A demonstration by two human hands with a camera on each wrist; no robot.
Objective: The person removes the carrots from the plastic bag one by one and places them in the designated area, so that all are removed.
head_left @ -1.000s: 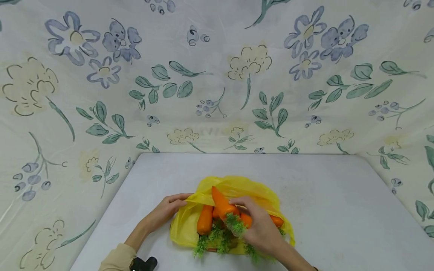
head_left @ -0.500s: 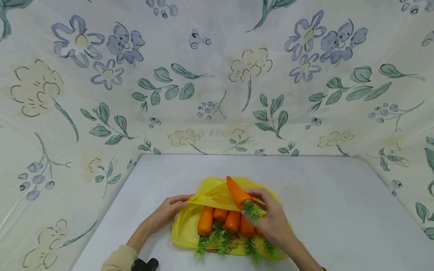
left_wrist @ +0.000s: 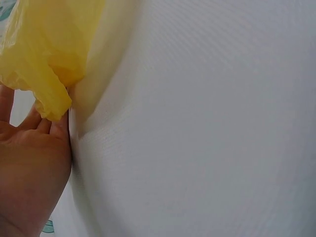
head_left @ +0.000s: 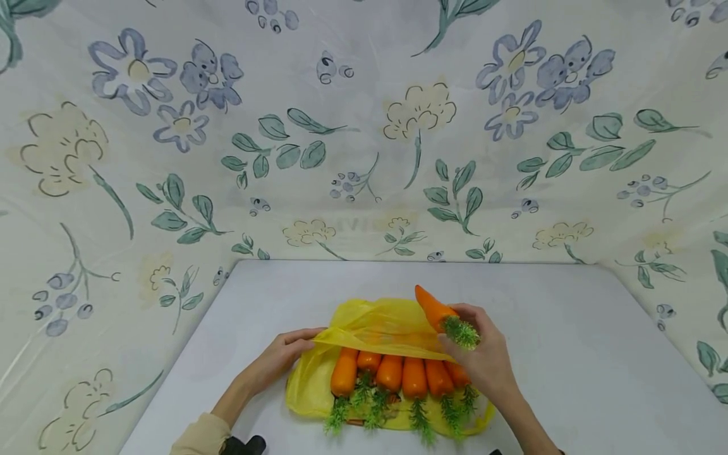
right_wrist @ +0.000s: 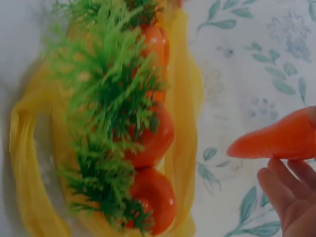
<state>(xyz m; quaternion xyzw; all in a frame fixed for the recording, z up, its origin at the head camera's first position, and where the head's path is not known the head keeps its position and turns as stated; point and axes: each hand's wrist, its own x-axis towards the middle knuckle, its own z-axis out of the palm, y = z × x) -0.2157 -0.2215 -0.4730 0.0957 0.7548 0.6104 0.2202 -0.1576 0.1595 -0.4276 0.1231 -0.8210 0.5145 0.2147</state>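
A yellow plastic bag (head_left: 370, 316) lies on the white table with several orange carrots (head_left: 390, 374) side by side in its mouth, their green tops toward the person. My right hand (head_left: 483, 351) holds one carrot (head_left: 434, 307) above the bag's right end, its tip pointing up and left. In the right wrist view this carrot (right_wrist: 276, 138) appears to the right of the bag, the hand's fingers under it. At the left side, my left hand (head_left: 279, 360) holds the bag's edge between thumb and fingers; in the left wrist view the yellow plastic (left_wrist: 59, 49) covers the fingertips.
Floral-patterned cloth (head_left: 364, 145) rises behind the table (head_left: 557, 328) and along both sides. A black object (head_left: 244, 445) sits beside the left sleeve (head_left: 201, 435). One bag handle (right_wrist: 24, 163) lies looped at the near side of the bag.
My right hand has lifted the carrot out from over the row and carried it right and away from the person. The carrots beneath now show fully. The left hand stays at the bag's edge.
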